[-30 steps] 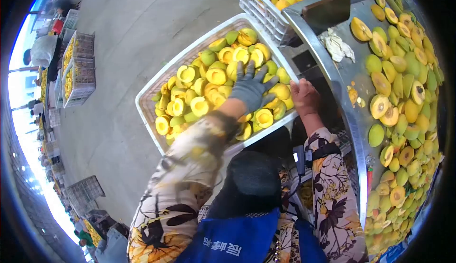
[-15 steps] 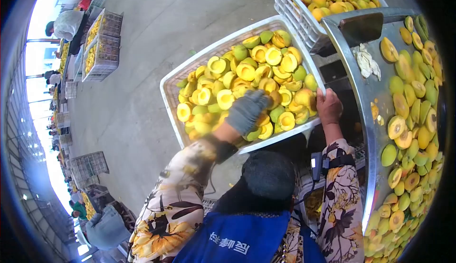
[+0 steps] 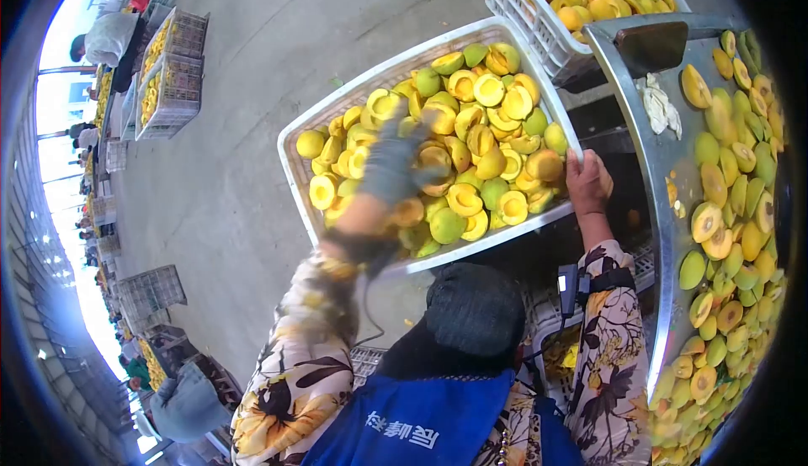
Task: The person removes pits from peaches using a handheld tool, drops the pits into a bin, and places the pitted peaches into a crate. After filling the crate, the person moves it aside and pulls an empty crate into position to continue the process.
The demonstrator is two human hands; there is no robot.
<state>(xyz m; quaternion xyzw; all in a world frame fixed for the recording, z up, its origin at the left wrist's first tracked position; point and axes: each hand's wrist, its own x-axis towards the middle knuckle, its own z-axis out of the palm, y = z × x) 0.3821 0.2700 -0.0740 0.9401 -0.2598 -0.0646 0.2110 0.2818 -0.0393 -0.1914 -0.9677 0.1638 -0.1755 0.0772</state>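
Observation:
A white crate (image 3: 404,55) full of halved yellow and green fruit sits tilted in front of me. My left hand (image 3: 389,167), in a grey glove, is over the fruit in its left half; its fingers are smeared by motion, and what they hold, if anything, is unclear. Bare, my right hand (image 3: 589,182) grips the crate's rim at the right corner.
A metal table (image 3: 646,159) at the right bears many fruit halves and a white cloth (image 3: 658,108). Another fruit-filled crate (image 3: 523,24) stands behind. At the far left are stacked crates (image 3: 175,94) and several people.
My left hand has moved left across the fruit, and some halves under it lie differently. My right hand remains on the rim. The view has shifted slightly.

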